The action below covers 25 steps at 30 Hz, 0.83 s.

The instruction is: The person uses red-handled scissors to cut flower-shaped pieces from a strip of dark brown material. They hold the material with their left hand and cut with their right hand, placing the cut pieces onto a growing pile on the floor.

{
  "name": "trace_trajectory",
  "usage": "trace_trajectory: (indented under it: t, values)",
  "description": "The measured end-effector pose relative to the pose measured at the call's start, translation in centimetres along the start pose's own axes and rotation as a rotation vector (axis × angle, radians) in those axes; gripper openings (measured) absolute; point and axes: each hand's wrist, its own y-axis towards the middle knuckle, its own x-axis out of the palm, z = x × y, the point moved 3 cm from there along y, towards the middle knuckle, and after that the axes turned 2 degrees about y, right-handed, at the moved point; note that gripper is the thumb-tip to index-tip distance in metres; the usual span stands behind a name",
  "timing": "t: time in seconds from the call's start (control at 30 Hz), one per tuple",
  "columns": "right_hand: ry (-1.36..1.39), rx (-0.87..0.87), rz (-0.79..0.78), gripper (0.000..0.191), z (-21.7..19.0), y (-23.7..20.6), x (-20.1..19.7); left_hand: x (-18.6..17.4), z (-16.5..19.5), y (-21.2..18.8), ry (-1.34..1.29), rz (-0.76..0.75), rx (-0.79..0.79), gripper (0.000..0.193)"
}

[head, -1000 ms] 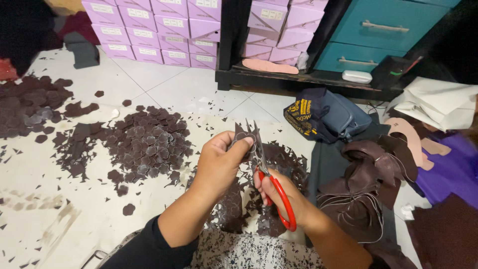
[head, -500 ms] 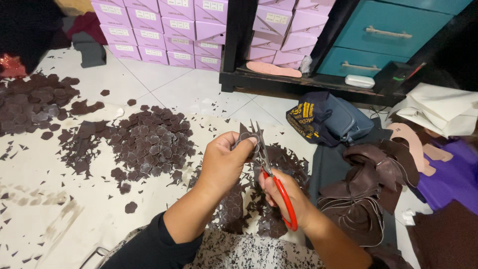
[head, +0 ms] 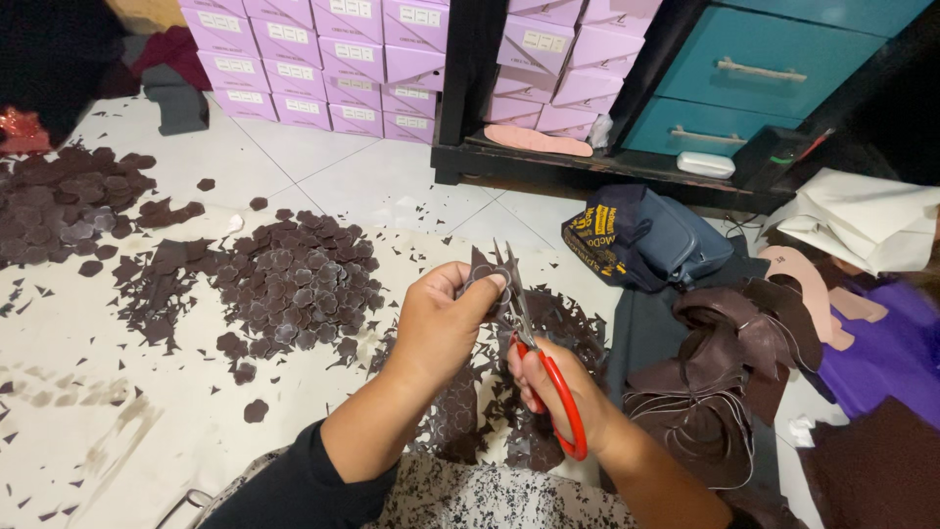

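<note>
We hold a small dark brown piece (head: 487, 276) pinched in our left hand (head: 443, 323), raised over the floor (head: 382, 181) at the middle of the scene. Our right hand (head: 560, 387) closes its grip through the red handles of the scissors (head: 534, 353), blades at the piece's edge. A large heap of cut pieces (head: 294, 284) lies to the left, with a second heap (head: 64, 201) further left, so much seems done. Uncut brown sheets (head: 720, 377) on the right suggest more remains. At the far side, lilac boxes (head: 343, 59) with small white rectangular labels stand stacked; a dark blue bag (head: 646, 240) with yellow print lies near the shelf.
</note>
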Motion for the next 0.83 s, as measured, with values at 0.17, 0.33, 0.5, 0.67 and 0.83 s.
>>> trace_trajectory:
  t: [0.17,0.33,0.5,0.67,0.83]
  values:
    - [0.036,0.017,0.024,0.049,0.2,0.0,0.0,0.2,-0.2,0.1,-0.051,0.005,-0.006,0.013]
    - [0.032,0.069,0.054,0.048,0.3,-0.2,0.0,0.2,0.0,0.1,-0.043,0.005,0.001,0.013]
    - [0.025,0.033,-0.031,0.052,-0.5,-0.4,-0.1,0.3,0.3,-0.1,-0.026,-0.008,-0.023,0.012]
    - [-0.04,-0.002,-0.068,0.057,-0.9,-0.3,-0.3,0.1,0.2,0.0,-0.04,-0.01,-0.013,0.011]
    - [0.004,0.023,-0.041,0.057,-1.0,-0.3,0.0,0.0,-0.1,0.1,-0.049,-0.001,-0.012,0.012]
